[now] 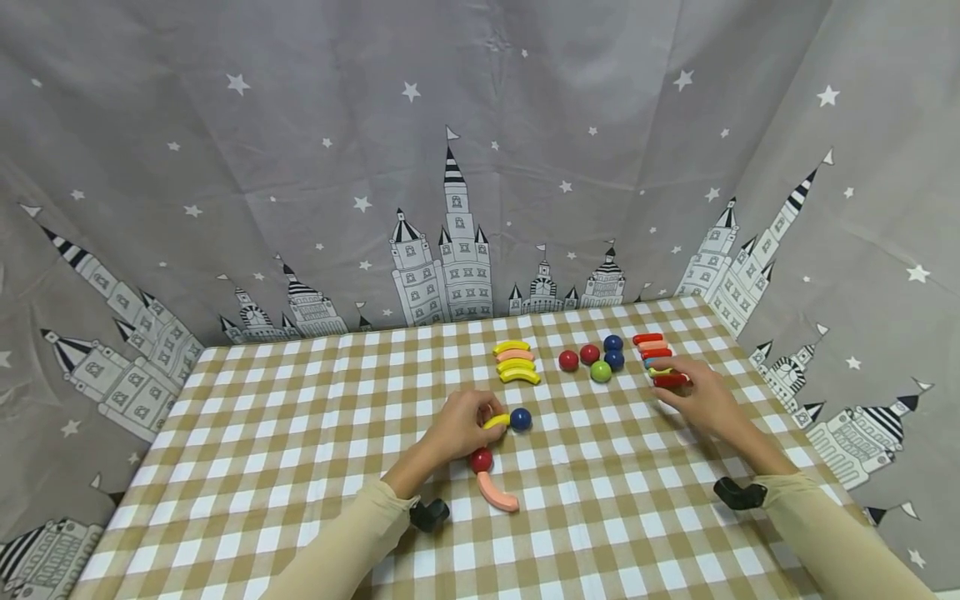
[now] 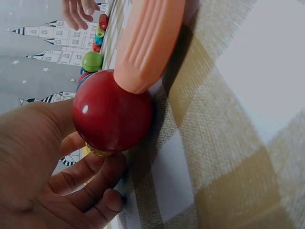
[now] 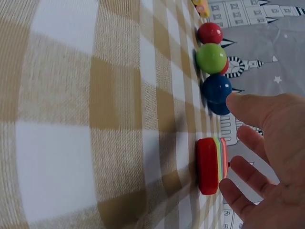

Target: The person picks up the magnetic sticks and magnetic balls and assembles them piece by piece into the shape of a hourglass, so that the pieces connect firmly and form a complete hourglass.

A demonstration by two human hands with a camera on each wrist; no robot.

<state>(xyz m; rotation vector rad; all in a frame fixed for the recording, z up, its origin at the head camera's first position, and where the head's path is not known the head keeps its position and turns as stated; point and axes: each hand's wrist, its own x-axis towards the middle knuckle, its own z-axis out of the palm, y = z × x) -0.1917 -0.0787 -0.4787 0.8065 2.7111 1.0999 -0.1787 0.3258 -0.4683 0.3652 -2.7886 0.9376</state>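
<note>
My left hand (image 1: 463,423) pinches a yellow curved piece (image 1: 497,422), with a dark blue ball (image 1: 521,419) at its far end. A red ball (image 1: 482,459) sits at its near end. From that ball a peach curved piece (image 1: 497,492) runs toward the front; its tip meets the ball in the left wrist view (image 2: 138,76). Mostly hidden behind the red ball there is the yellow piece (image 2: 97,151). Over at the right, my right hand (image 1: 699,398) hovers with spread, relaxed fingers at a red stick (image 3: 207,166), the nearest of a row of coloured sticks.
Several yellow and peach curved pieces (image 1: 519,377) lie in a row at the back middle. Right of them is a cluster of red, blue and green balls (image 1: 601,372). A checked cloth (image 1: 300,433) covers the table; a grey castle-print curtain (image 1: 315,167) hangs behind.
</note>
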